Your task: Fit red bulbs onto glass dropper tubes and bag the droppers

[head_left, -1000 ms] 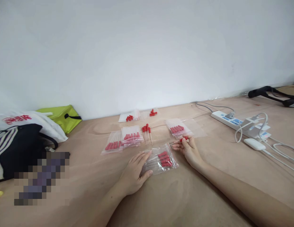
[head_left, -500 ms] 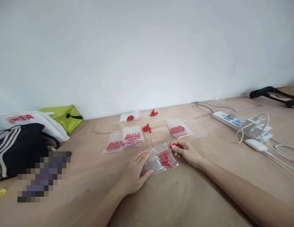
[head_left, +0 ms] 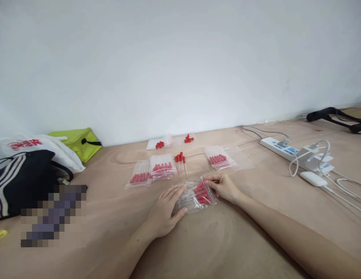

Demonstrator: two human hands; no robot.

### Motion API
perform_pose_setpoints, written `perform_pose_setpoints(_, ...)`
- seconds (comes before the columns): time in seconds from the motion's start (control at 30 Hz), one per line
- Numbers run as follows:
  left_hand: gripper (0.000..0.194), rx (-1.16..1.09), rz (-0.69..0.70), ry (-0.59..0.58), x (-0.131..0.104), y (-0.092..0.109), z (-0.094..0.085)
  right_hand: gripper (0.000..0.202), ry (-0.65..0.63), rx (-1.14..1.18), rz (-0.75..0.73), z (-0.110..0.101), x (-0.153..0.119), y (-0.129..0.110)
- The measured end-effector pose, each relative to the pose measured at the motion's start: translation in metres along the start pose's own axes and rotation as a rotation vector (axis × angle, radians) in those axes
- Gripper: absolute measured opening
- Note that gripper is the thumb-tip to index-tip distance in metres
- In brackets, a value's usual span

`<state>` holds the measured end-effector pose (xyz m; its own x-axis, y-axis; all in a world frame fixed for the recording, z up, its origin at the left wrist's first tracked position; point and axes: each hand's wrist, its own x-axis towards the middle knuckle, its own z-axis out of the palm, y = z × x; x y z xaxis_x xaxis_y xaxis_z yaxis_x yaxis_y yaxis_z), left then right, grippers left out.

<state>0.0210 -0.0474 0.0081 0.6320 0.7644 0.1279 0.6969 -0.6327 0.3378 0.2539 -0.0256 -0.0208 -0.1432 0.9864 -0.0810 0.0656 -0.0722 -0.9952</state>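
Observation:
A clear zip bag lies on the table in front of me, with several red-bulbed droppers inside. My left hand rests on the bag's left end, fingers spread. At the bag's upper right edge, my right hand has thumb and fingers pinched together; the bag's opening and a red bulb are at its fingertips, partly hidden. Just beyond lie several loose droppers with red bulbs. Filled bags are at the left, and another filled bag is at the right.
Farther back are two bags with red bulbs. A white power strip with cables and a white adapter sits at the right. At the left are a black striped bag, a white plastic bag and a green bag.
My right hand has moved slightly left, and the red bulb it held has gone from outside the bag's edge to its opening. My left hand has stayed in place.

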Motion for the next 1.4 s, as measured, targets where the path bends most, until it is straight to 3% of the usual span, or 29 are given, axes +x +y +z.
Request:
perform_pose_setpoints(0.13, 0.053, -0.005, 0.015, 0.009, 0.0, 0.001, -0.001, 0.031, 0.224, -0.002, -0.076, 0.004, 0.004, 0.008)
perform_pose_setpoints(0.2, 0.053, -0.007, 0.024, 0.006, 0.0, 0.001, -0.001, 0.032, 0.273, -0.003, -0.07, 0.003, 0.004, 0.007)
perform_pose_setpoints(0.27, 0.054, -0.007, 0.028, 0.006, 0.0, 0.001, -0.001, 0.032, 0.229, -0.012, 0.02, 0.0, 0.003, 0.001)
perform_pose_setpoints(0.37, 0.054, -0.003, 0.039, 0.002, 0.0, 0.002, -0.002, 0.037, 0.065, -0.068, 0.113, -0.003, -0.001, -0.008)
perform_pose_setpoints(0.47, 0.052, -0.014, 0.071, -0.019, 0.0, 0.003, -0.004, 0.04, -0.053, -0.115, 0.013, -0.003, -0.004, -0.011)
perform_pose_setpoints(0.67, 0.052, -0.064, 0.009, 0.017, -0.003, 0.001, -0.003, 0.043, -0.062, -0.03, -0.035, -0.02, -0.008, -0.014)
perform_pose_setpoints(0.9, 0.055, -0.068, -0.018, 0.003, -0.003, 0.002, -0.002, 0.041, 0.215, 0.239, -0.127, -0.055, -0.005, -0.024)
perform_pose_setpoints(1.03, 0.056, -0.07, -0.004, 0.016, -0.003, 0.001, -0.002, 0.04, 0.314, 0.257, -0.176, -0.049, 0.016, -0.026)
perform_pose_setpoints(1.23, 0.055, -0.064, -0.022, -0.01, -0.003, -0.001, -0.001, 0.031, 0.467, 0.249, -0.053, -0.028, 0.045, -0.011)
perform_pose_setpoints(1.33, 0.055, -0.054, -0.023, -0.011, -0.004, -0.001, -0.001, 0.036, 0.504, 0.138, -0.012, -0.033, 0.042, -0.003)
perform_pose_setpoints(1.4, 0.054, -0.054, -0.025, -0.003, -0.004, -0.001, -0.001, 0.04, 0.583, -0.129, 0.03, -0.05, 0.037, -0.003)
